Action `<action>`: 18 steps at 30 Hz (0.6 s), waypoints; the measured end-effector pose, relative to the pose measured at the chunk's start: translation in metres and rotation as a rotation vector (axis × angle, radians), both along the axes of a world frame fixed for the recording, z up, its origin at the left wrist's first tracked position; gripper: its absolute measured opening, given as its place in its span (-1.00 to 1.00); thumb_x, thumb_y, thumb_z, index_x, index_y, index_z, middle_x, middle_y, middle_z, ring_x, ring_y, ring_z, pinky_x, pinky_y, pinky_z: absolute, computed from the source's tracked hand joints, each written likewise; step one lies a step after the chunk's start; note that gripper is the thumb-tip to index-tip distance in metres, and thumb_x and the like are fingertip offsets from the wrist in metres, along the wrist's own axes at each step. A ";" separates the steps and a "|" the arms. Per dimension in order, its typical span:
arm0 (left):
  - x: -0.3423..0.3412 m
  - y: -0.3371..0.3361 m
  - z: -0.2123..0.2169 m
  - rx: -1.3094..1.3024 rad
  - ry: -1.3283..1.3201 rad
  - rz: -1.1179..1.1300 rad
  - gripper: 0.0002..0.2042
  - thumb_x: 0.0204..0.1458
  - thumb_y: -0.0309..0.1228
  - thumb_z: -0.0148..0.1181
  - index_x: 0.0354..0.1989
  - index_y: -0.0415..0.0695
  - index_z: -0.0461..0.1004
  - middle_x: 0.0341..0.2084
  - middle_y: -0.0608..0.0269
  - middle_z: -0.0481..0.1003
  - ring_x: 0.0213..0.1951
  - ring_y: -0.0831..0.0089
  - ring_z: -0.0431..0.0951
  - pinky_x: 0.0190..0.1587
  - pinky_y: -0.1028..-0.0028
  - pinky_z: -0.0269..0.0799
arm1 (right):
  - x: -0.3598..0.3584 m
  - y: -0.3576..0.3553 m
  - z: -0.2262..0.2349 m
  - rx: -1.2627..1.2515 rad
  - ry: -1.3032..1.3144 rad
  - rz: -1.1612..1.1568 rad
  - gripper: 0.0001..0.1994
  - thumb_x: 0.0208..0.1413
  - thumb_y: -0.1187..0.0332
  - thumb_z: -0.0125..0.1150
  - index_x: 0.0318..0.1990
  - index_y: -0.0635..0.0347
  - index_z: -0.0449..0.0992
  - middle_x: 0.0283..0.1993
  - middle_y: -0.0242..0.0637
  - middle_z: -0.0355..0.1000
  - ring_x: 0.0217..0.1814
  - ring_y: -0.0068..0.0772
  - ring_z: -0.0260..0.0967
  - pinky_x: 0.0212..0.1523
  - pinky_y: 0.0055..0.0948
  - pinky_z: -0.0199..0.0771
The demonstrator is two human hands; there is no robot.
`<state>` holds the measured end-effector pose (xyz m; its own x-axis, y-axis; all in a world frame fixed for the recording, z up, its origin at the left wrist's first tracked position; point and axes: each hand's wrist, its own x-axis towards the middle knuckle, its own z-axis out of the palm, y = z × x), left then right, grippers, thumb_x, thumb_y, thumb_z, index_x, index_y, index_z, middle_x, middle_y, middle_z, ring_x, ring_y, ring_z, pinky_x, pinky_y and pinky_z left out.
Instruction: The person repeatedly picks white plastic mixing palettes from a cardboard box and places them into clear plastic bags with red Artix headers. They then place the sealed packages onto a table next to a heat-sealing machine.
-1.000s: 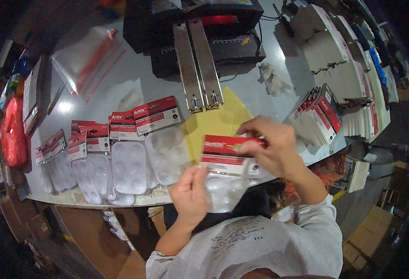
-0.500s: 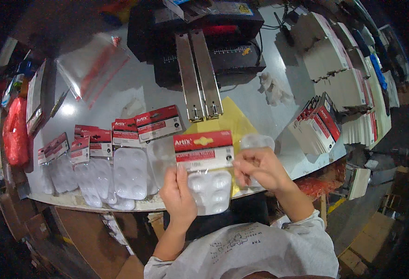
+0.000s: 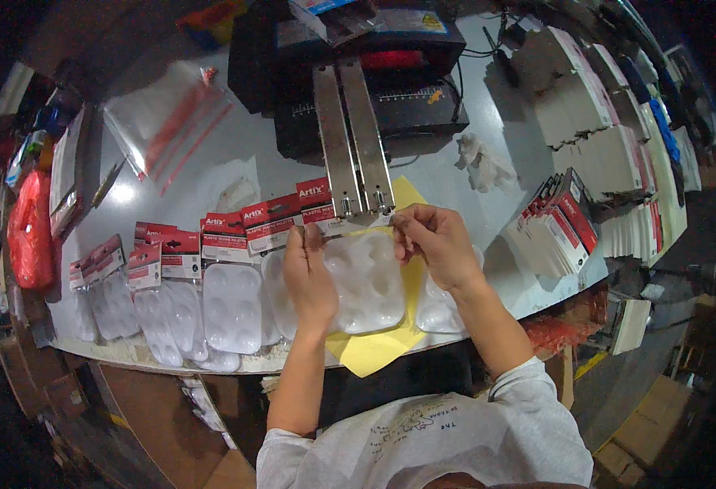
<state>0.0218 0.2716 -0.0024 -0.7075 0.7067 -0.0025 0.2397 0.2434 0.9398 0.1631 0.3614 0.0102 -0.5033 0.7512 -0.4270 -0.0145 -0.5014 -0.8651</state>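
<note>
Palette [image 3: 366, 285]: sits at near end of metal bars [image 3: 344, 134], header card [image 3: 312, 192] partly under.
Left hand [image 3: 309, 281]: grasps palette's left edge.
Right hand [image 3: 433, 244]: curls beside bar tips; grip unclear.

Shows a pale grey worktable [image 3: 280, 175] at centre, catching white glare [image 3: 125, 194] just past nine o'clock. Drops at four o'clock to dim grey floor [image 3: 631, 367] with a yellow stripe [image 3: 590, 366], at eight o'clock to brown cardboard [image 3: 142, 401].
</note>
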 end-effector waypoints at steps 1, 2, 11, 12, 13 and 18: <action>-0.001 -0.001 0.002 -0.030 0.000 -0.023 -0.71 0.22 -0.29 -0.15 -0.47 -0.25 0.22 -0.58 0.19 0.32 -0.48 0.48 0.25 -0.35 0.49 0.24 | 0.000 -0.001 0.002 0.018 0.006 0.015 -0.84 0.12 0.42 0.07 -0.40 0.34 0.44 -0.55 -0.34 0.36 -0.59 -0.58 0.30 -0.56 -0.61 0.31; -0.002 -0.003 0.004 -0.056 -0.004 -0.022 -0.72 0.22 -0.30 -0.15 -0.46 -0.25 0.21 -0.59 0.20 0.31 -0.48 0.48 0.24 -0.35 0.50 0.23 | 0.001 -0.001 0.003 0.012 -0.022 0.028 -0.84 0.12 0.41 0.07 -0.41 0.34 0.44 -0.55 -0.34 0.36 -0.59 -0.58 0.30 -0.56 -0.61 0.31; 0.001 0.003 -0.019 0.063 -0.011 0.015 -0.76 0.21 -0.36 -0.18 -0.46 -0.24 0.21 -0.59 0.27 0.27 -0.47 0.50 0.19 -0.35 0.55 0.19 | 0.000 0.001 -0.010 0.031 0.054 -0.040 -0.80 0.16 0.37 0.05 -0.40 0.34 0.45 -0.52 -0.32 0.39 -0.57 -0.57 0.35 -0.51 -0.61 0.38; -0.002 0.001 -0.020 0.006 -0.053 -0.022 -0.78 0.21 -0.37 -0.18 -0.42 -0.25 0.25 -0.56 0.24 0.31 -0.44 0.48 0.24 -0.31 0.54 0.21 | 0.004 0.002 -0.005 0.094 -0.024 0.030 -0.80 0.14 0.34 0.07 -0.37 0.34 0.46 -0.49 -0.29 0.41 -0.53 -0.53 0.39 -0.48 -0.57 0.41; -0.006 -0.002 -0.020 0.003 -0.071 -0.043 -0.78 0.21 -0.37 -0.19 -0.39 -0.26 0.28 -0.53 0.22 0.35 -0.41 0.46 0.29 -0.28 0.53 0.24 | 0.009 0.002 0.003 0.166 -0.109 0.074 -0.79 0.13 0.32 0.08 -0.35 0.34 0.47 -0.46 -0.26 0.44 -0.49 -0.49 0.42 -0.45 -0.53 0.44; -0.056 -0.035 0.015 -0.328 0.320 0.130 -0.74 0.15 -0.37 -0.08 -0.09 -0.26 0.39 -0.22 0.01 0.45 -0.01 0.18 0.39 0.02 0.31 0.24 | 0.106 0.028 0.055 1.046 -1.087 -0.287 -0.55 -0.14 0.17 0.33 -0.12 0.26 0.46 -0.11 -0.05 0.42 -0.13 -0.13 0.41 -0.16 -0.28 0.39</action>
